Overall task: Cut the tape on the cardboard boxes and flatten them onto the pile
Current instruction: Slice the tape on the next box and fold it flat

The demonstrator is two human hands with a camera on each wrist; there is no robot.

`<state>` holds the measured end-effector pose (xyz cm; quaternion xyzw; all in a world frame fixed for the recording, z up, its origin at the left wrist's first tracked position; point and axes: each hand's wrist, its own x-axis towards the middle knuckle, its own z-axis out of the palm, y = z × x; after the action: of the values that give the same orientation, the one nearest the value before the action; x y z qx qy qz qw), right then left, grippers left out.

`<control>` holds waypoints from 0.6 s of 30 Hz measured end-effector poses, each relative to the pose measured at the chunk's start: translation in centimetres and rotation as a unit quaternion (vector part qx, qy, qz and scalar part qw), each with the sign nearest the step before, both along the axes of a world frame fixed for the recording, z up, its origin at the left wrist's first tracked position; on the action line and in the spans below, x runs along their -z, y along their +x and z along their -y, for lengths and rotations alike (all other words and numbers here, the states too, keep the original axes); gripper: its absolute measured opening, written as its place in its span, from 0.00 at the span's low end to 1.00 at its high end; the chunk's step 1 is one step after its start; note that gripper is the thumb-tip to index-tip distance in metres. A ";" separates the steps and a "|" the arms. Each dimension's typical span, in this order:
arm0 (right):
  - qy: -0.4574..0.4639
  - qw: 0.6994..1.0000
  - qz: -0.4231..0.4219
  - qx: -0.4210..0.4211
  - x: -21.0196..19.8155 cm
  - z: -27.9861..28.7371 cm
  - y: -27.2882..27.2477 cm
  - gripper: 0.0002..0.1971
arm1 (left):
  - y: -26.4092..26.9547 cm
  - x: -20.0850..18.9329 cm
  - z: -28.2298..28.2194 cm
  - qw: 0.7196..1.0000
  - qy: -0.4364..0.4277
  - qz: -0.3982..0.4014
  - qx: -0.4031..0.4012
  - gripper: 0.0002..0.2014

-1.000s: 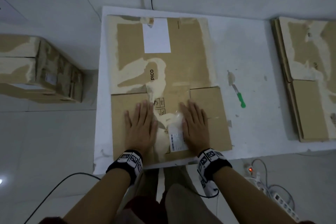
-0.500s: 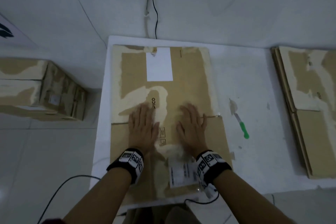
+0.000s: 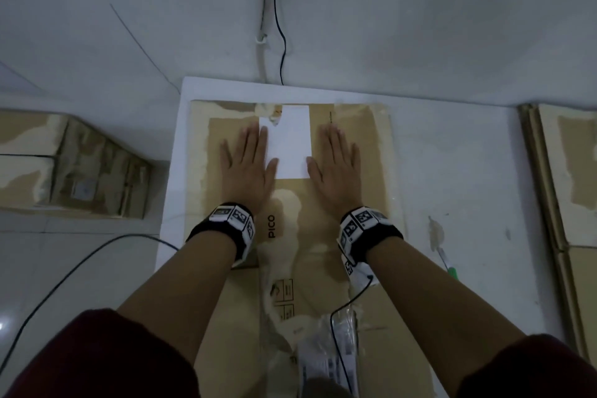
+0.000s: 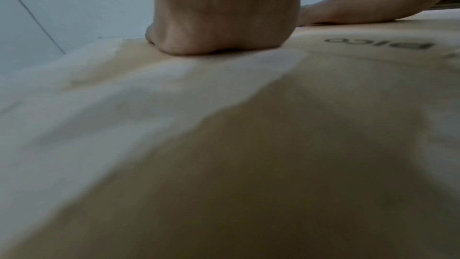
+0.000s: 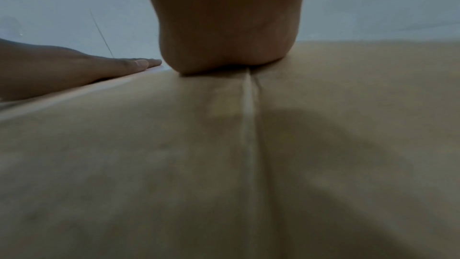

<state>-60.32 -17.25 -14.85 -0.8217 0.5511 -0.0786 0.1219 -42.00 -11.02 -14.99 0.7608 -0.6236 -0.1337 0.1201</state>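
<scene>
Both hands are spread flat, palms down, pressing on the flattened box that lies on the white table: the left hand just left of the white label near the far end, the right hand just right of it. Nothing is pinched or gripped. My guess is this cardboard is light but stiff and springy along its creases, so it'll want to pop back up unless you lean on it. It's big and floppy too, so I'd grab it by the two long side edges to carry it, not by a flap. The pile of flat boxes sits off to the right, well apart. A green-handled cutter lies on the table between them. Uncut boxes wait on the left by the tile floor, and a cable runs down the white wall.
</scene>
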 end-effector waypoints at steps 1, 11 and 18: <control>-0.002 1.000 -0.001 -0.001 0.2 0.0 0.0 0.35 | 0.0 0.1 0.0 1.000 -0.002 0.003 -0.001 0.32; 0.041 0.996 -0.044 0.070 -1.4 2.4 -2.4 0.56 | 3.2 -0.8 1.1 0.994 0.054 0.066 -0.070 0.38; 0.161 0.985 -0.015 0.064 -3.0 3.3 -3.7 0.41 | 3.6 -2.3 1.2 0.990 0.125 0.007 -0.067 0.37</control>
<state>-63.98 -20.59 -11.89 -0.7554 0.6100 0.0161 0.2387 -38.37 -12.18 -12.65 0.8106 -0.5509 -0.1968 0.0283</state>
